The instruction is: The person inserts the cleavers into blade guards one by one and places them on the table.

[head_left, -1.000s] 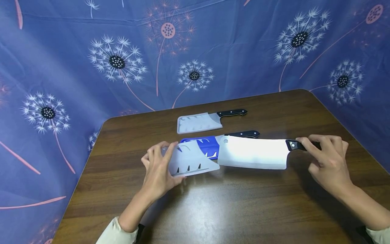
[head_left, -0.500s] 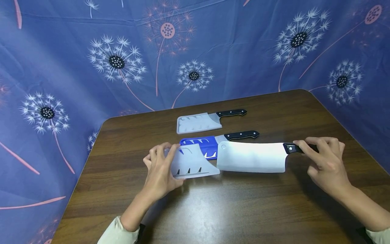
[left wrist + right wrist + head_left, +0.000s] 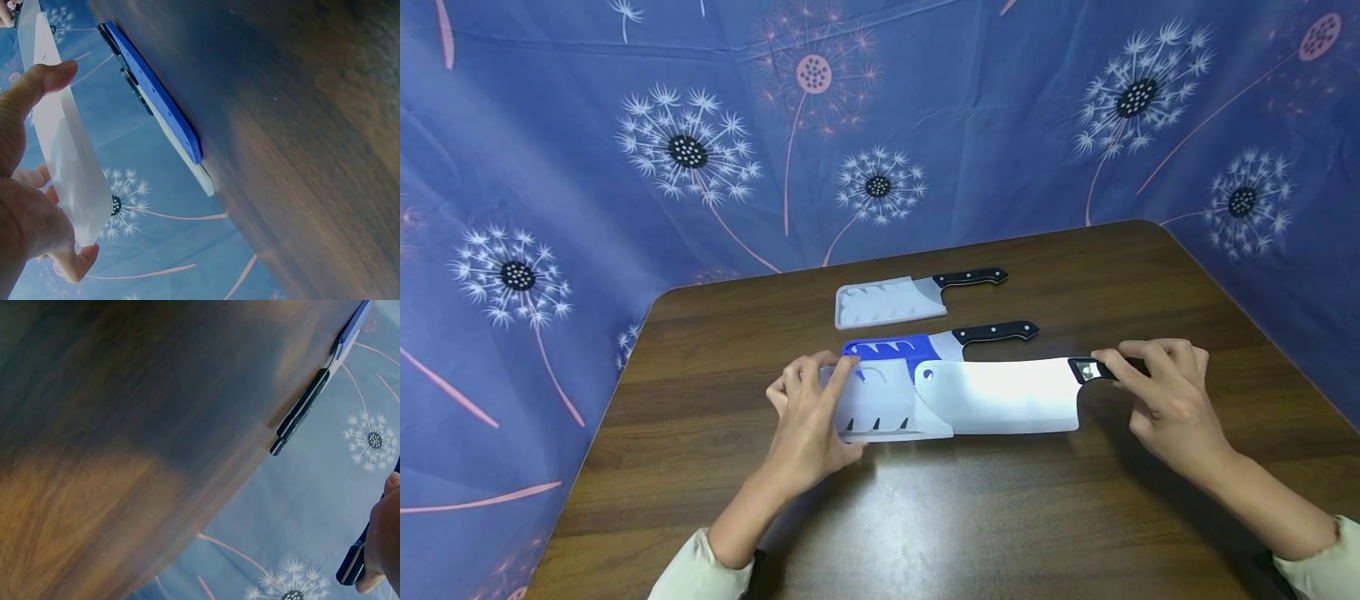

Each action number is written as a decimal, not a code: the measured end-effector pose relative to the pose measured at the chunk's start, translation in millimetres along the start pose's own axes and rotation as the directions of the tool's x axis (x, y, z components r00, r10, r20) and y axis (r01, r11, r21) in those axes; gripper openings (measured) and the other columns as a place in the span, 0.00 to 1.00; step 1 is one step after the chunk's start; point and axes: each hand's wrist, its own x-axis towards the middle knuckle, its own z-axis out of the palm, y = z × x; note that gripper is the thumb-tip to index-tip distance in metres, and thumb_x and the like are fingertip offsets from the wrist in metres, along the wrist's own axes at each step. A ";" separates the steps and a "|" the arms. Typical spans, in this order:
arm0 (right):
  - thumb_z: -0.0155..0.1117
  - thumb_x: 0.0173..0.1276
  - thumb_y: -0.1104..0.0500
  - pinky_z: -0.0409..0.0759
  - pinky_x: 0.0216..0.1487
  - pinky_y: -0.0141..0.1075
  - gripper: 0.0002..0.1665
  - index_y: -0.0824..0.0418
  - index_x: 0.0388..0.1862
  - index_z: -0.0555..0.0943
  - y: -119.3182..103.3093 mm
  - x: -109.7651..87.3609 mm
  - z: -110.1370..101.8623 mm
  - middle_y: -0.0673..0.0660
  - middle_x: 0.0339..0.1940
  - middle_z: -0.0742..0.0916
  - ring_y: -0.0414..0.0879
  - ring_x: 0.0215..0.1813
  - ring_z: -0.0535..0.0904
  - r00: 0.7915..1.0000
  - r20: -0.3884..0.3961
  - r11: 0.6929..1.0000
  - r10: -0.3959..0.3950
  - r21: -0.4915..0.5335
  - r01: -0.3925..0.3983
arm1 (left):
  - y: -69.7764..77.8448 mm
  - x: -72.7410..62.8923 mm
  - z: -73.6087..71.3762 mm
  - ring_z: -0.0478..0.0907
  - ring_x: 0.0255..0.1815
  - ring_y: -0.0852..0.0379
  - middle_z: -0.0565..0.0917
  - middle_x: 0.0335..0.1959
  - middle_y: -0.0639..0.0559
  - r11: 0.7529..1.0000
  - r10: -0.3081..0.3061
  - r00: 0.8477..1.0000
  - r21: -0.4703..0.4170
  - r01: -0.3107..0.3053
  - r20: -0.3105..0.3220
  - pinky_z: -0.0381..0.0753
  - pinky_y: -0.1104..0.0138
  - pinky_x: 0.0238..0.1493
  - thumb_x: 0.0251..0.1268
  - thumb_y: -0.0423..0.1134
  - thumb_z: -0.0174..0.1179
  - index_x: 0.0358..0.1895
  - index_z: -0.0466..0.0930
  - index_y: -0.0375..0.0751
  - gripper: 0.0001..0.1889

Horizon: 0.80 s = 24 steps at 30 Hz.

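Observation:
My left hand grips a translucent white blade cover by its closed left end, thumb below and fingers above. The left wrist view shows that cover between thumb and fingers, raised off the table. In my right hand is a large cleaver, held by its black handle, blade pointing left. The front end of the blade, with a small hole near its upper corner, meets the curved mouth of the cover, and the two overlap there. In the right wrist view the black handle shows below the hand.
Behind the cover lies a knife in a blue sheath, partly hidden, its black handle to the right. Farther back rests another cleaver in a white sheath. They lie on a brown wooden table before a blue dandelion-print cloth.
The cleaver has moved left and slightly nearer, its blade end now overlapping the cover's mouth. My left hand and the cover have shifted slightly right and nearer.

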 end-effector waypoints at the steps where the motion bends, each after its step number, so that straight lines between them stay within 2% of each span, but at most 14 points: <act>1: 0.39 0.41 0.77 0.52 0.40 0.51 0.34 0.65 0.47 0.82 0.1 -0.3 0.8 0.70 0.37 0.79 0.68 0.37 0.65 1.000 0.003 1.000 0.003 0.000 -0.003 | 0.7 0.4 0.1 0.58 0.58 0.40 0.66 0.57 0.44 1.000 -0.001 1.000 0.004 0.001 0.004 0.52 0.44 0.47 0.11 0.43 0.84 0.64 0.68 0.49 0.58; 9: 0.39 0.39 0.78 0.52 0.40 0.51 0.36 0.65 0.47 0.82 0.5 -1.8 4.9 0.69 0.37 0.79 0.67 0.37 0.65 1.000 -0.007 1.000 0.009 -0.001 -0.009 | 3.5 0.4 -2.0 0.57 0.59 0.40 0.65 0.58 0.44 1.000 -0.009 1.000 0.020 0.009 0.018 0.50 0.42 0.50 0.12 0.42 0.84 0.65 0.67 0.49 0.58; 16: 0.42 0.35 0.82 0.52 0.40 0.50 0.37 0.65 0.46 0.82 -2.6 -1.0 7.5 0.68 0.36 0.79 0.66 0.37 0.65 1.000 0.009 1.000 -0.019 0.015 0.019 | 7.3 -0.4 1.9 0.58 0.61 0.40 0.66 0.59 0.43 0.998 0.062 0.998 0.020 -0.062 0.026 0.51 0.41 0.53 0.12 0.43 0.84 0.64 0.68 0.49 0.57; 24: 0.43 0.41 0.81 0.47 0.50 0.41 0.34 0.66 0.47 0.82 -11.6 -5.0 20.9 0.68 0.38 0.80 0.64 0.37 0.64 1.000 0.017 0.999 0.010 0.037 -0.010 | 12.5 0.1 5.4 0.58 0.61 0.40 0.67 0.58 0.44 0.998 0.063 0.998 0.023 -0.063 0.022 0.52 0.40 0.53 0.10 0.44 0.83 0.64 0.68 0.49 0.58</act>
